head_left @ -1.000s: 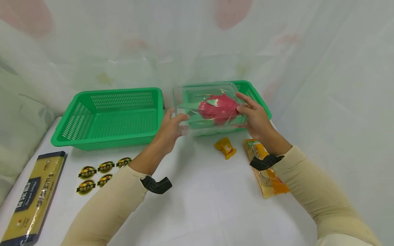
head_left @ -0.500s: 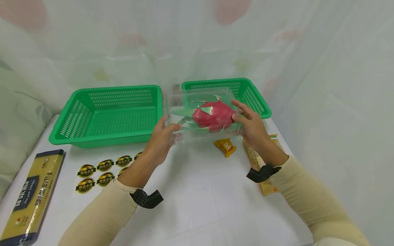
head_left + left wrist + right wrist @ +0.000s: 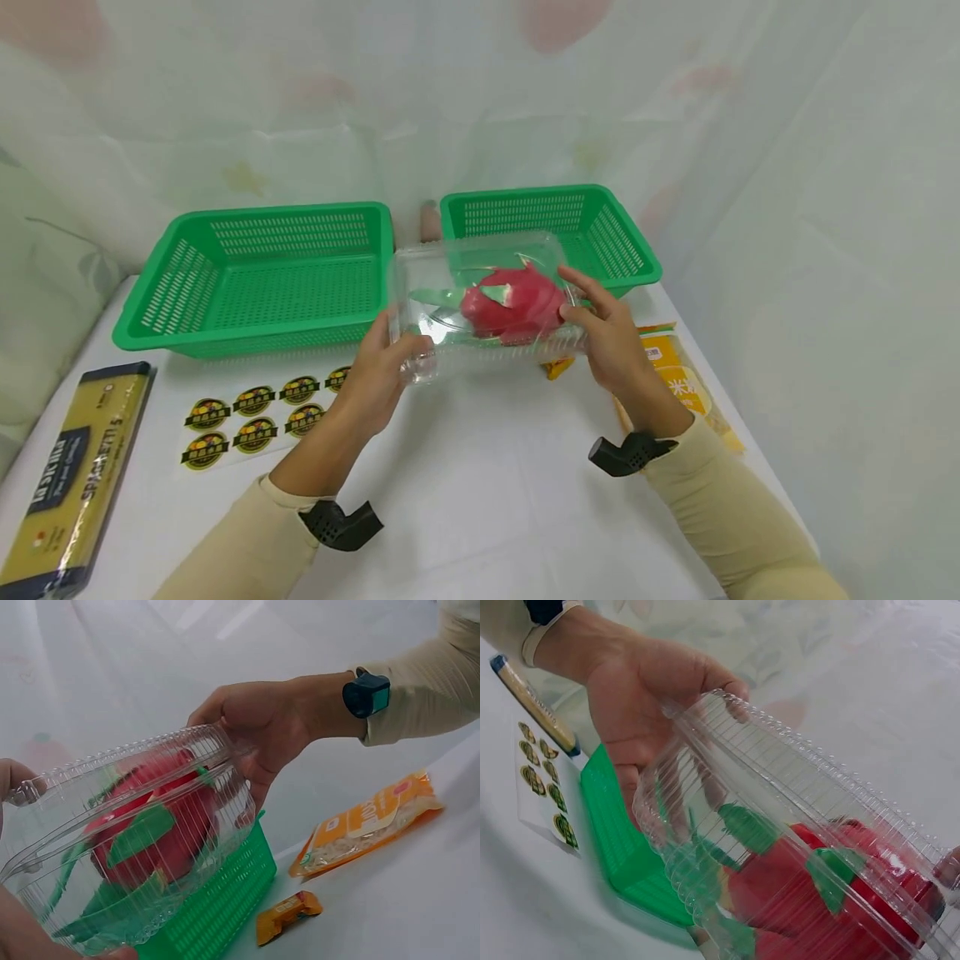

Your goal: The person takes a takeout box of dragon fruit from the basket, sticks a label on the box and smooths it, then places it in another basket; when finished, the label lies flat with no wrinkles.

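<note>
Between my hands is a clear plastic clamshell box (image 3: 480, 250), raised above the table. Inside it lies a red dragon fruit (image 3: 517, 304) with green-tipped scales, and something long and green (image 3: 435, 297) sits to its left. My left hand (image 3: 378, 375) grips the box's left end, thumb over the top. At the right end, my right hand (image 3: 611, 333) holds the box with its thumb on the lid and fingers along the side. The right wrist view shows the left fingers behind the clear wall. In the left wrist view the lid's ribbed rim (image 3: 127, 750) appears closed against the base.
Two green baskets stand at the back, a larger left basket (image 3: 300, 292) and a smaller right basket (image 3: 600, 242). Left lie a spaghetti packet (image 3: 82, 475) and a sheet of round stickers (image 3: 255, 417). A small yellow-orange packet (image 3: 289, 915) and an orange noodle bag (image 3: 367, 825) lie right.
Both hands have brought the box nearer and slightly left, away from the right basket. More of that basket now shows behind it.
</note>
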`<state>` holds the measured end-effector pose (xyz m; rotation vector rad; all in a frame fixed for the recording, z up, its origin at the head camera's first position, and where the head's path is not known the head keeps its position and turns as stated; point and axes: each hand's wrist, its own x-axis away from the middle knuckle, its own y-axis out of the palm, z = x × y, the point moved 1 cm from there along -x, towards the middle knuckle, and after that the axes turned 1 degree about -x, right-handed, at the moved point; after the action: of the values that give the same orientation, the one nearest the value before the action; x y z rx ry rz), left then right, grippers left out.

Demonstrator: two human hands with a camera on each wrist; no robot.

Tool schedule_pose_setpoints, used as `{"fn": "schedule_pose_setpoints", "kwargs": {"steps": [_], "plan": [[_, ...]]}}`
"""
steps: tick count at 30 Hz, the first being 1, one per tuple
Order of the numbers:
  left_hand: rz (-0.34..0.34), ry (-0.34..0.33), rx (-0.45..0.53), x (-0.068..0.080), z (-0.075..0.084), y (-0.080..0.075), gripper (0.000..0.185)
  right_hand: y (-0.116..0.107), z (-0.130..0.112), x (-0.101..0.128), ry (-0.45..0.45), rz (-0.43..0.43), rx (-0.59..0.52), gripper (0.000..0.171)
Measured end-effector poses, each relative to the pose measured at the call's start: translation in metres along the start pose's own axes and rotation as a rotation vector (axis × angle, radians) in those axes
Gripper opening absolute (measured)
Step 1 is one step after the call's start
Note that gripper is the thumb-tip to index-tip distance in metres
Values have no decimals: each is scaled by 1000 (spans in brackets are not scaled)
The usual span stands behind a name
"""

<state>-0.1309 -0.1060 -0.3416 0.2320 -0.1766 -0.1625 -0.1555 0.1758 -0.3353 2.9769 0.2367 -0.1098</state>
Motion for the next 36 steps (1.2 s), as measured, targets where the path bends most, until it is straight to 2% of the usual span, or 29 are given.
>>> {"fn": "schedule_pose_setpoints", "kwargs": {"steps": [9, 18, 36], "plan": [[3, 3, 25, 15, -13, -10, 78, 9, 17, 14, -17, 5, 2, 49], [1, 3, 25, 29, -25, -24, 74, 21, 33, 25, -36, 2, 4, 50], [18, -11, 8, 43, -46, -40, 76, 33, 63, 45, -58, 12, 17, 50]]}}
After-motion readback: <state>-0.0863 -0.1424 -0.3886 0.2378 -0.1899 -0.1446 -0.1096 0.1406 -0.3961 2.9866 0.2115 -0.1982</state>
